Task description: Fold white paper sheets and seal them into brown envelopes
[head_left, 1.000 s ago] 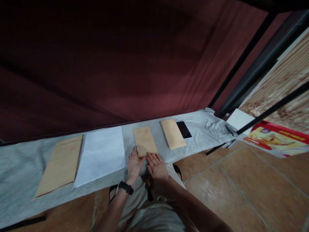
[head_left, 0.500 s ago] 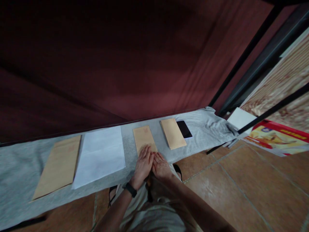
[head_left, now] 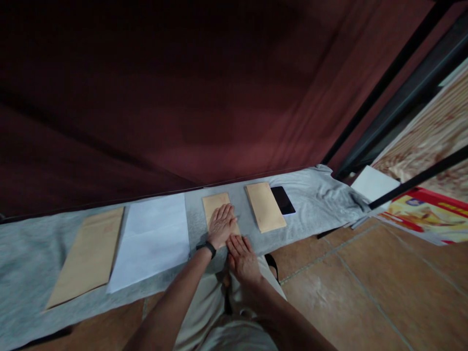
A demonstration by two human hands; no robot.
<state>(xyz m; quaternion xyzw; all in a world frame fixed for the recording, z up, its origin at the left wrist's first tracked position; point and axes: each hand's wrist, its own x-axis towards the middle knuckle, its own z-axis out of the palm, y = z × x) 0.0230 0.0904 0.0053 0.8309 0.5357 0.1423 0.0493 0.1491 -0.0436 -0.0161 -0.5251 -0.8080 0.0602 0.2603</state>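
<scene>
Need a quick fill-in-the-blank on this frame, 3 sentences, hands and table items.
1. The left hand lies flat on the small ____ envelope.
2. The black phone lies beside the second small envelope, on its ____ side.
3. The white sheet lies between the large envelope and the ____ hand.

Missing words: brown; right; left

Matt paper envelope – seemingly kraft – on grey cloth.
</scene>
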